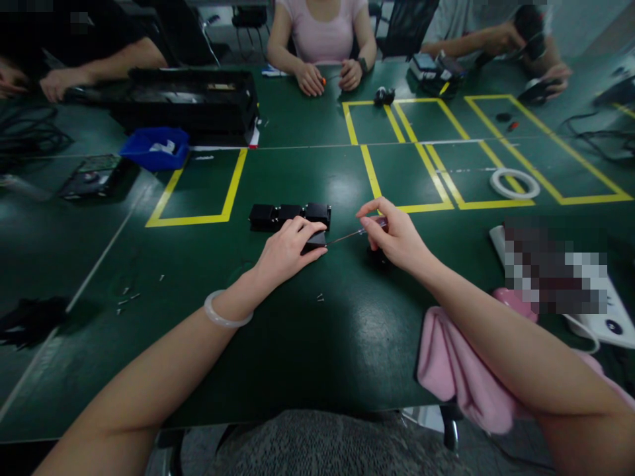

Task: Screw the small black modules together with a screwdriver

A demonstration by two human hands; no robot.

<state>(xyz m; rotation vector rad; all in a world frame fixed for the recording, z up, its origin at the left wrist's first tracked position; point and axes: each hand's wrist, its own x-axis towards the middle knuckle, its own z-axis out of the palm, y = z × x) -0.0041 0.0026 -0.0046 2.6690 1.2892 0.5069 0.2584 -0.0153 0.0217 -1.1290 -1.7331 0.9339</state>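
Note:
My left hand [292,243] is closed around a small black block [314,242], pressing it to the green table. Between the thumb and fingers of my right hand [391,233] is the handle of a screwdriver [350,234]. Its thin shaft points left, and the tip meets the right end of the block. Just behind my left hand stands a row of similar black blocks [289,214] with small metal screws at their ends. A dark object [378,256] lies under my right hand, partly hidden. Loose screws [320,297] lie in front of the block.
More screws [129,298] are scattered at left. A blue bin [157,148] stands by a long black housing [198,99]. At right are a white tape roll [514,184], a pink cloth [446,363] and a white power strip [618,311]. Co-workers sit across the table.

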